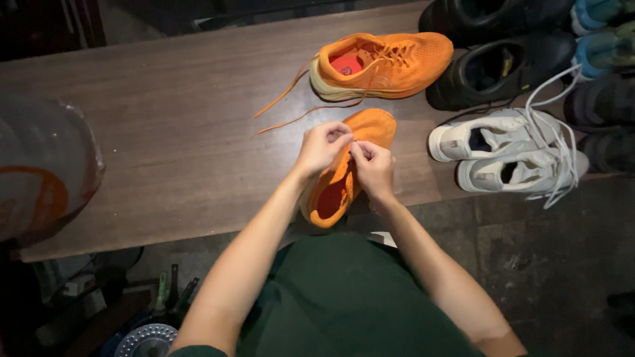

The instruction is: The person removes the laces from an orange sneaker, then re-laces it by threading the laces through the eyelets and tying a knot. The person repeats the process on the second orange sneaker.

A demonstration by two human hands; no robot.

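An orange running shoe point(370, 127) with a red insole lies at the near edge of the wooden table point(172, 139), its heel toward me. Both of my hands meet over its lacing area. My left hand point(322, 145) pinches the orange lace with thumb and fingers. My right hand point(372, 166) grips the lace right beside it, knuckles up. The lace between my fingers is mostly hidden. A second orange shoe point(387, 63) lies farther back, its loose laces point(284, 106) trailing left across the table.
A pair of white shoes point(509, 152) with white laces sits to the right. Black shoes point(496, 66) and blue-trimmed ones point(605, 39) crowd the far right. A clear plastic container point(43, 172) stands at the left edge. Clutter lies on the floor below left.
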